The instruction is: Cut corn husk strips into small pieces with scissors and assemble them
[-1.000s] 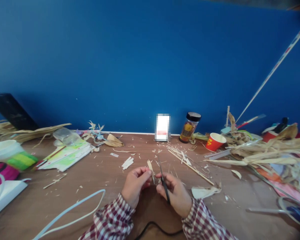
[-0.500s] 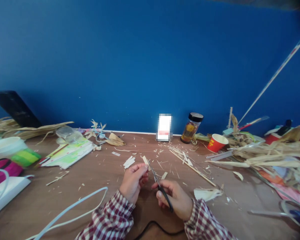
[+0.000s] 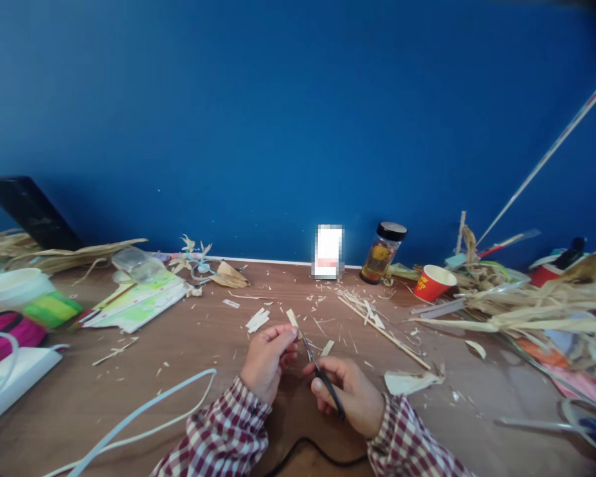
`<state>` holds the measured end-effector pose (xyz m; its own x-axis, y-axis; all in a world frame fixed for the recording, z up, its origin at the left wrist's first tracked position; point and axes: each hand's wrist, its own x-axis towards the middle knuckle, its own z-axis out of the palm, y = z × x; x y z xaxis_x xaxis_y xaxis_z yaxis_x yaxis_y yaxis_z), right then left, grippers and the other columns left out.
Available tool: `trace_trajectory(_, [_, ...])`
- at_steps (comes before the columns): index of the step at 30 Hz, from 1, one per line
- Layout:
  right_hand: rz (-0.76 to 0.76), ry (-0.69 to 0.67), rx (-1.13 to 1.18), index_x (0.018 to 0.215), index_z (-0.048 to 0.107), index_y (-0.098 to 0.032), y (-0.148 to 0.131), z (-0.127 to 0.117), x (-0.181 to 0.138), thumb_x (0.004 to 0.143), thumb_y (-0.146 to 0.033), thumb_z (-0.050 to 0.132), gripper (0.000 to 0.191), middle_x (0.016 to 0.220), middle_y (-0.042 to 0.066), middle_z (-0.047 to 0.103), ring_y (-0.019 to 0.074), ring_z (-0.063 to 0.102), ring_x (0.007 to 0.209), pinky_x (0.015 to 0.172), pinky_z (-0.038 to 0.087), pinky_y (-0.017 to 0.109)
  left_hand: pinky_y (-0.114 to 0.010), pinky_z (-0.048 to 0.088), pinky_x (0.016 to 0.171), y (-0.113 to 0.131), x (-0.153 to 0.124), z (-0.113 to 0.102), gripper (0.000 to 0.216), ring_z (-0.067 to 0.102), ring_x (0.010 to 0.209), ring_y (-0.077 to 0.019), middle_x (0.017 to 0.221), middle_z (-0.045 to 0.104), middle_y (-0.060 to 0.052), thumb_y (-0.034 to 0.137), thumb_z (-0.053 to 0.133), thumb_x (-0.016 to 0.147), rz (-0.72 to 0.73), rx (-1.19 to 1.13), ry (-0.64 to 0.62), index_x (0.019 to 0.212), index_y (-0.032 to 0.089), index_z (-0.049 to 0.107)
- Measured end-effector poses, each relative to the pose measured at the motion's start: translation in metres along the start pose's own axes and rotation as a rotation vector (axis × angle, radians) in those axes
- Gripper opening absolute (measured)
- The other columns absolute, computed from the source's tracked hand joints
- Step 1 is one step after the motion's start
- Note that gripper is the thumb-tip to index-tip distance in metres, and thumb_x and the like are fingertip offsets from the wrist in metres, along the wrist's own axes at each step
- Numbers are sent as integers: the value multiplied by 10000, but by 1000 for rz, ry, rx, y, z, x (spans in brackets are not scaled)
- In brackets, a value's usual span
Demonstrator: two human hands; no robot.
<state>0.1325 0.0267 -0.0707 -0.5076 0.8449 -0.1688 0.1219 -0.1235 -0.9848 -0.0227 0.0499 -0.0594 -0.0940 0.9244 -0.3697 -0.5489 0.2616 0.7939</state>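
Between thumb and fingers, my left hand (image 3: 269, 358) pinches a narrow pale strip (image 3: 291, 317), which looks like dried husk and points up and away from me. My right hand (image 3: 348, 391) is closed around the black handles of a pair of scissors (image 3: 330, 389). Their metal blades reach up to the strip, right by my left fingertips; whether they are parted there is too small to tell. Just beyond my left hand lies a small pile of cut pale strips (image 3: 257, 320). Another short pale piece (image 3: 328, 347) rests on the table past the scissors.
A thin stick (image 3: 402, 346) lies among scraps at centre right. Farther back stand a tilted lidded jar (image 3: 382, 253) and a red paper cup (image 3: 434, 283). Dried husks (image 3: 526, 311) heap up on the right. White cables (image 3: 153, 404) loop at front left, near a painted sheet (image 3: 144, 301).
Both hands keep nearly the same pose at the strip. The view has shifted very slightly, and the left hand with the strip sits a touch farther right.
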Motion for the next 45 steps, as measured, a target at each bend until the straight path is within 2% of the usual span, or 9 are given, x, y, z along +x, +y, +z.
trace_trajectory(23, [29, -3, -5, 970, 566, -130, 10, -2, 4, 750, -438, 559, 378, 513, -43, 515, 65, 456, 428, 432, 382, 173, -144, 436, 403, 0, 2, 0, 171, 507, 445, -49, 583, 600, -2, 187, 728, 577, -28, -23, -2, 680, 103, 620])
trace_trajectory(45, [44, 17, 9, 911, 563, -132, 7, -1, 3, 750, -401, 568, 314, 493, -53, 507, 57, 449, 412, 421, 378, 160, -145, 424, 409, 3, 2, 1, 228, 520, 462, -56, 593, 600, 3, 246, 706, 595, -22, 35, -7, 755, 125, 597])
